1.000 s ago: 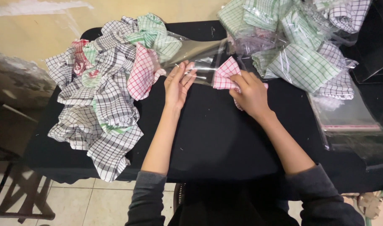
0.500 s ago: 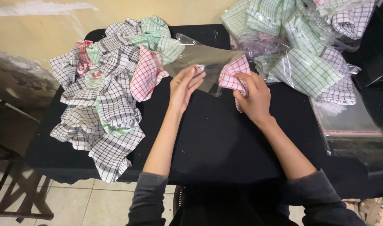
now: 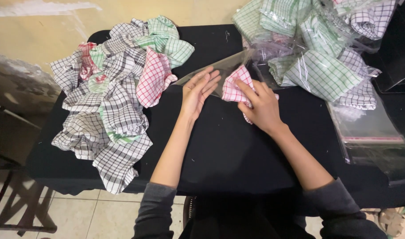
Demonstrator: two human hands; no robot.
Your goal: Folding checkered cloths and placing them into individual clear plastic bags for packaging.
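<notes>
My right hand [image 3: 261,105] grips a folded red-and-white checked cloth [image 3: 233,87] at the middle of the black table [image 3: 229,146]. My left hand [image 3: 198,92] has its fingers on the edge of a clear plastic bag [image 3: 220,67], which lies just behind both hands. The cloth's front end sits at the bag's mouth, touching it. Whether it is inside the bag I cannot tell.
A heap of loose checked cloths [image 3: 111,93] in black, green and red covers the table's left side. Bagged folded cloths [image 3: 319,48] pile up at the back right. A stack of flat clear bags [image 3: 373,128] lies on the right edge.
The bag was lifted and then lowered again toward the table. My right hand moved the red checked cloth left to the bag's mouth, and my left hand shifted slightly right.
</notes>
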